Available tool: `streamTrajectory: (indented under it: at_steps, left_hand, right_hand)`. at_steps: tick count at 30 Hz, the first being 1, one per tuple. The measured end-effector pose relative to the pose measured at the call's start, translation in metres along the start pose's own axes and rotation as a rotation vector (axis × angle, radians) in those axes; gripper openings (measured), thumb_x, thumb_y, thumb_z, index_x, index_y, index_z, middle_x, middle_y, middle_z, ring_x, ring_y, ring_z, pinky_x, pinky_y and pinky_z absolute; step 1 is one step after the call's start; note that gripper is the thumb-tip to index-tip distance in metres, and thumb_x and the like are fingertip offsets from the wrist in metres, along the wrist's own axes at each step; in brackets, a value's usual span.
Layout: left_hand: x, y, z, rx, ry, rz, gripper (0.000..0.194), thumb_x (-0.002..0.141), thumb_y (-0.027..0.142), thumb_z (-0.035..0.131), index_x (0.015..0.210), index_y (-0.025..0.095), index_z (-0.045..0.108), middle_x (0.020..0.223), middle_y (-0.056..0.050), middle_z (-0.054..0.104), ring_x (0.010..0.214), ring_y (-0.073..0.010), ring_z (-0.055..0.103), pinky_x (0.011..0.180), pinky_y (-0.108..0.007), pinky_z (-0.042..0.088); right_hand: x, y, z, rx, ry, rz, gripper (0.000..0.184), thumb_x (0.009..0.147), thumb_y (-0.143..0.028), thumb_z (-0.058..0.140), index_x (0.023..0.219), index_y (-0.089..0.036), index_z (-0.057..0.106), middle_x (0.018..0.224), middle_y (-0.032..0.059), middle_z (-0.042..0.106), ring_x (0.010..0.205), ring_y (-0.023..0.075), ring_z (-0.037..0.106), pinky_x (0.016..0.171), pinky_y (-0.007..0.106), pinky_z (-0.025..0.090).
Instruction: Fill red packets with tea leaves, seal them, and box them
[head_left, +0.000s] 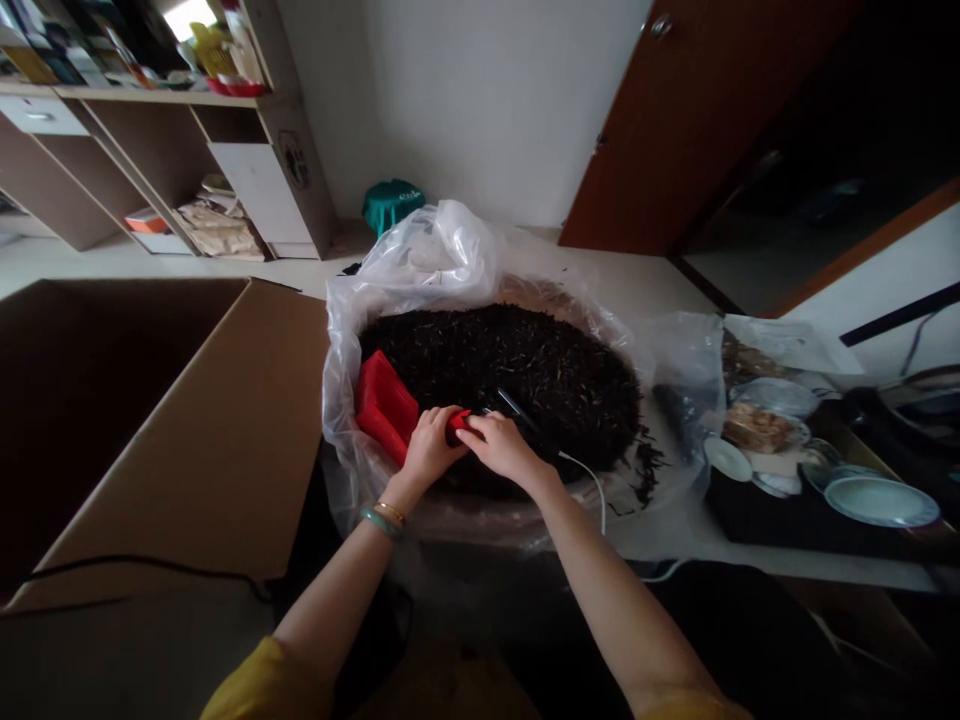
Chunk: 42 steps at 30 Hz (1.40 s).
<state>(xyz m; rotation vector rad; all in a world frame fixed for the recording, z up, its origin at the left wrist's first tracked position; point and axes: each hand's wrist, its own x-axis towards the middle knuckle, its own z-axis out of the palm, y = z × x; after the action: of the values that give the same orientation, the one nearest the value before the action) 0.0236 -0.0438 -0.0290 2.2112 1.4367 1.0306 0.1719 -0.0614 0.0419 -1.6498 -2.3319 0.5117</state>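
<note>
A big clear plastic bag (442, 255) stands open in front of me, filled with dark loose tea leaves (525, 370). A red scoop (384, 405) rests at the left edge of the heap. My left hand (431, 445) is closed around the scoop's red handle. My right hand (504, 445) is closed right beside it, touching the handle end and a thin black object (514, 405) that I cannot name. A white cable (589, 475) runs past my right wrist.
A large open cardboard box (187, 440) stands at my left. Plates and bowls (877, 498) with food sit on a dark tray at the right. Wooden shelves (150, 130) and a brown door (675, 120) line the far wall.
</note>
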Motion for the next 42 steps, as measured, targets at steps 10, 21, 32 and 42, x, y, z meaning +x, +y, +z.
streamTrajectory:
  at_steps: [10,21,32,42]
  left_hand:
    - [0.0,-0.001,0.003,-0.068,0.081,-0.075,0.05,0.066,0.02,0.074,0.11,0.016,0.053,0.104,-0.009,0.061,0.094,-0.023,0.062,0.083,-0.038,0.052]
    - [0.0,-0.004,0.003,-0.127,0.057,-0.044,0.046,0.066,0.012,0.068,0.109,0.018,0.054,0.104,-0.009,0.064,0.095,-0.0227,0.063,0.084,-0.038,0.052]
    - [0.002,0.01,-0.011,-0.428,-0.174,-0.137,0.027,0.078,0.022,0.058,0.104,0.017,0.058,0.091,-0.004,0.067,0.082,-0.0162,0.063,0.072,-0.028,0.053]
    - [0.001,0.013,-0.013,-0.535,-0.235,-0.159,0.02,0.082,0.03,0.06,0.096,0.018,0.052,0.087,-0.002,0.065,0.082,-0.0146,0.062,0.074,-0.027,0.051]
  right_hand:
    - [-0.01,0.007,0.001,0.117,0.316,-0.113,0.022,0.085,-0.02,0.058,0.105,-0.019,0.067,0.101,0.0088,0.069,0.098,0.0223,0.059,0.092,0.038,0.044]
    - [0.004,-0.007,-0.004,-0.038,0.066,-0.161,0.015,0.08,-0.026,0.068,0.093,-0.018,0.068,0.098,0.0082,0.069,0.103,0.0235,0.057,0.097,0.042,0.036]
    - [0.001,0.019,-0.008,0.028,0.073,-0.139,0.017,0.083,-0.012,0.06,0.097,-0.018,0.067,0.094,0.0067,0.07,0.092,0.0194,0.061,0.085,0.034,0.045]
    - [-0.004,0.024,-0.008,0.198,0.107,-0.126,0.018,0.082,-0.009,0.059,0.089,-0.02,0.07,0.087,0.0033,0.07,0.085,0.0166,0.063,0.081,0.03,0.047]
